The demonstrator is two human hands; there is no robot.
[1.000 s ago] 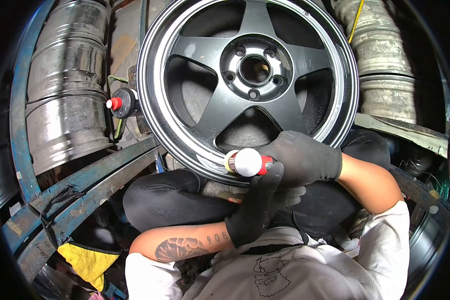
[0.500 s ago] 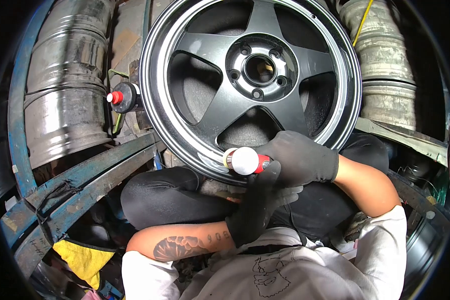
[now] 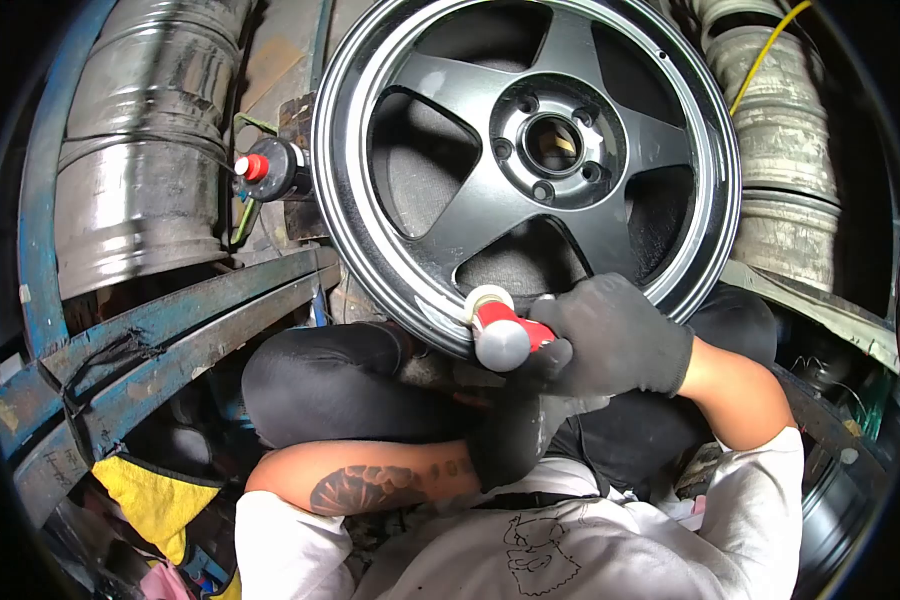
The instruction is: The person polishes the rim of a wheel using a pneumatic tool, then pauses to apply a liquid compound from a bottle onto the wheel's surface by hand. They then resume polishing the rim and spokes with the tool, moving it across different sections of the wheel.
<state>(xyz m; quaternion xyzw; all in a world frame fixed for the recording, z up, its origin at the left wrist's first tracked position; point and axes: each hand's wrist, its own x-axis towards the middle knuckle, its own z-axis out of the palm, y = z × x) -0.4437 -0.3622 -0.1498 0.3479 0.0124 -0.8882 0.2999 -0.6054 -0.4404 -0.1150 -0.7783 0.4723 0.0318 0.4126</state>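
Note:
A dark grey five-spoke car wheel rim [image 3: 470,215] with a bright polished lip lies face-up before my crossed legs. Both my gloved hands grip a small red polisher [image 3: 502,343] with a rounded silver head. Its pale round pad [image 3: 488,297] rests against the lip at the lower part of the rim. My right hand [image 3: 615,335], in a black glove, is wrapped round the tool's body from the right. Below it my left hand [image 3: 520,430] is closed around the same tool, its fingers partly covered by the right hand.
Stacked bare metal wheels [image 3: 140,180] stand left, more worn wheels [image 3: 780,130] right. Blue metal beams [image 3: 170,340] run along the left. A black machine with a red knob [image 3: 255,168] sits beside the rim. A yellow cloth [image 3: 155,500] hangs lower left; a yellow hose [image 3: 770,50] hangs upper right.
The polisher has tilted, with its silver head swinging toward me and its pad now showing on the lip. The whole scene has shifted slightly right and down in view.

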